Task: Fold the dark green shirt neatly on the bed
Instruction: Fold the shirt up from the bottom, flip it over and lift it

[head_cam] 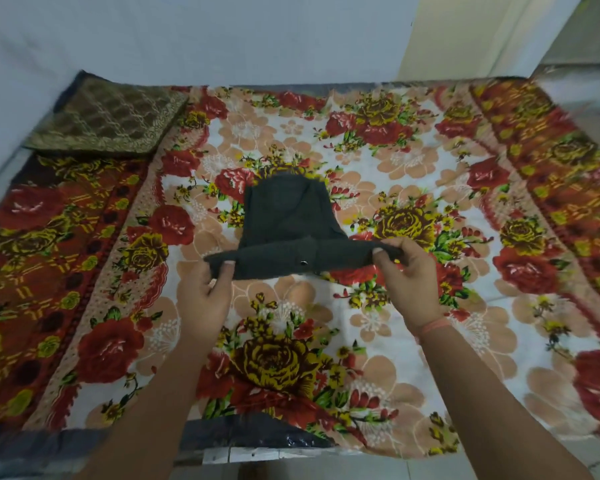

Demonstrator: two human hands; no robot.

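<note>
Dark green shirt [284,216] partly folded, near edge pinched by both hands, left [205,299], right [409,282]

the dark green shirt [284,216] lies near the middle of the bed [430,341], folded down to a narrow, compact shape. its far part rests flat on the floral cover. its near edge is lifted off the bed and stretched into a wide horizontal band, pinched at each end. a small round button shows on that raised band.
</note>
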